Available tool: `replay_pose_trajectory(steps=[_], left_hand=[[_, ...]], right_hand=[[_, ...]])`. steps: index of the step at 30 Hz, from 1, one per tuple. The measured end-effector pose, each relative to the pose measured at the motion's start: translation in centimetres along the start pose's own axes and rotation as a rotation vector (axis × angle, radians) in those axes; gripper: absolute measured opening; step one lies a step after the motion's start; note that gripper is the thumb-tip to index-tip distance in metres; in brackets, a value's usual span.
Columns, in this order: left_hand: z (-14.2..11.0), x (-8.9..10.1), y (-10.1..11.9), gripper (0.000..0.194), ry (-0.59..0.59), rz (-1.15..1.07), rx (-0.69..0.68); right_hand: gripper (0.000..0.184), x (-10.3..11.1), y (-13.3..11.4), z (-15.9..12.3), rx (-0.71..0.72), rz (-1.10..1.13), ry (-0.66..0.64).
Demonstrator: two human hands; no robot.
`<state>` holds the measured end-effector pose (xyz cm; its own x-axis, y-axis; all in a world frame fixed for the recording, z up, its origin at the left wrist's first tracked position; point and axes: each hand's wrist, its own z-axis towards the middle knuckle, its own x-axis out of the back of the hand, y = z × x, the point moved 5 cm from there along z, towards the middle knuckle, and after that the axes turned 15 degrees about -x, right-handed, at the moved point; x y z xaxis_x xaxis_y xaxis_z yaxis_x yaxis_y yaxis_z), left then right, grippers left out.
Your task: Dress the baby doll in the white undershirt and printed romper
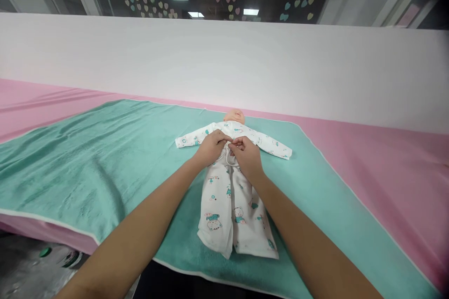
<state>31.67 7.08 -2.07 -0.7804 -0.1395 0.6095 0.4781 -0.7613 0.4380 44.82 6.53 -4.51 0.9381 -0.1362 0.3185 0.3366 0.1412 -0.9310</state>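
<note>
A baby doll (235,115) lies on its back, dressed in a white long-sleeved gown (215,205) printed with small teal and pink figures. Both sleeves stretch out to the sides. At the waist, white tie strings (229,161) hang in a loop. My left hand (213,145) and my right hand (246,153) meet over the chest, fingertips close together. Each one pinches at the strings there. The exact point where the strings run between the fingers is too small to make out. Below the hands, the gown's front edges hang down and part slightly at the hem.
Beneath the doll is a teal blanket (70,163) with a white edge, wrinkled at the left, over a pink cover (372,163). A white wall (224,60) rises behind, under a dark window with heart stickers. Clear plastic bottles (56,261) are at the lower left.
</note>
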Motion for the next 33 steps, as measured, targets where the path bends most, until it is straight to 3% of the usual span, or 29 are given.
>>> replay_pose_trajectory(steps=[5,8,10,12,14,16,22,26,28,30,31,33], left_hand=[[-0.3,0.2,0.5,0.023,0.053,0.129,-0.02],[-1.0,0.6,1.2,0.019,0.04,0.11,-0.039],[-1.8,1.0,1.7,0.013,-0.011,0.08,-0.055],[-2.6,1.5,2.1,0.012,-0.087,0.052,-0.071],[-3.4,2.0,2.3,0.022,-0.155,0.034,-0.085],[-3.8,2.4,2.4,0.028,-0.194,0.046,-0.104],[-4.1,2.5,3.1,0.016,-0.138,0.144,-0.171],[-4.1,2.1,3.7,0.019,-0.146,-0.005,-0.065],[-4.3,2.2,2.7,0.026,-0.154,-0.154,0.047],[-4.6,3.2,0.2,0.03,-0.086,-0.185,0.165],[-4.9,4.2,-1.5,0.03,-0.024,-0.127,0.216],[-5.8,6.7,-5.4,0.028,0.108,0.147,0.31]], right_hand=[[0.008,0.2,-1.3,-1.7,0.211,-0.232,0.006],[0.017,0.9,-2.1,-3.5,0.406,-0.37,-0.076],[0.025,1.8,-2.1,-4.4,0.486,-0.478,-0.061],[0.021,2.6,-1.7,-4.8,0.493,-0.56,-0.011],[0.012,3.1,-1.4,-4.8,0.474,-0.603,0.021],[0.016,3.2,-1.3,-4.6,0.48,-0.619,0.023],[0.018,4.3,-1.5,-5.0,0.525,-0.557,-0.025],[0.021,4.2,-1.2,-6.0,0.536,-0.534,-0.122],[0.02,4.2,-0.4,-5.4,0.482,-0.455,-0.206],[0.021,5.2,1.2,-3.5,0.34,-0.364,-0.196],[0.023,6.3,2.3,-2.1,0.243,-0.341,-0.13],[0.027,9.8,5.1,0.8,0.035,-0.395,0.154]])
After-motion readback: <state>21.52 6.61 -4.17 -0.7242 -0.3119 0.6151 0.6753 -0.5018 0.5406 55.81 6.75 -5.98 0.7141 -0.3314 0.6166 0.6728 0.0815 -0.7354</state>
